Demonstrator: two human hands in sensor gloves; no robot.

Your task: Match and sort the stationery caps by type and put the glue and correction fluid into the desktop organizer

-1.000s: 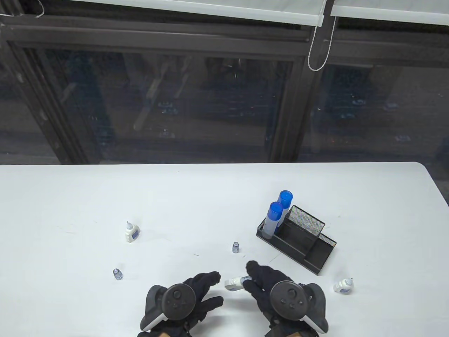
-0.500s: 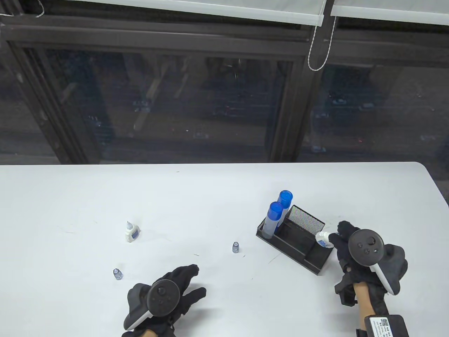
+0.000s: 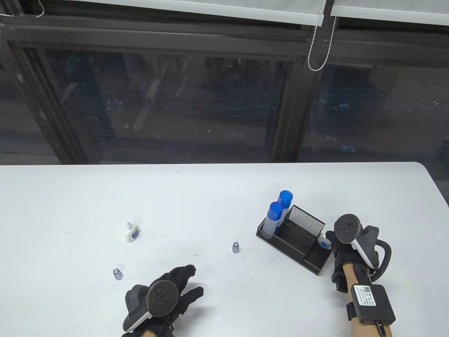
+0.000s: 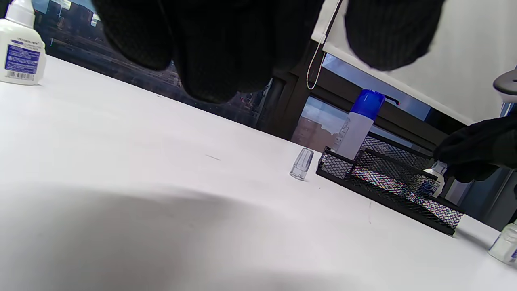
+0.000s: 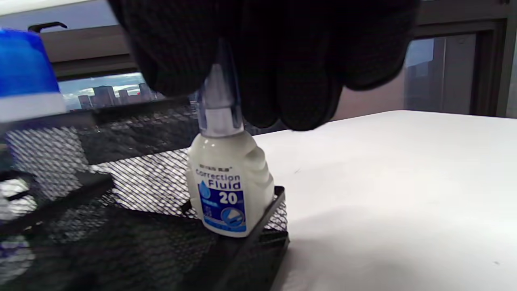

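A right hand (image 3: 345, 245) in a black sensor glove lowers a small white plastic correction fluid bottle with a blue label (image 5: 227, 182) into the low end compartment of a black wire-mesh desktop organizer (image 3: 308, 261) on the white counter (image 3: 210, 196), its fingers (image 5: 299, 81) pinched around the clear cap at the top. The bottle stands upright with its base at the compartment's outer corner, close against the mesh rim (whether it is fully seated on the floor cannot be told). To finish the placement cleanly, the hand would do best to press straight down until the base sits flat, then spread the fingers and lift vertically, so the light bottle is not tipped over the low rim or dragged back out by its cap.

Two white glue sticks with blue caps (image 3: 274, 218) already stand in the organizer's far compartment. The left hand (image 3: 165, 293) rests on the counter, fingers loosely spread and holding nothing. An uncapped white correction fluid bottle (image 3: 131, 232) and two loose clear caps (image 3: 235, 247) (image 3: 118, 274) wait on the counter.
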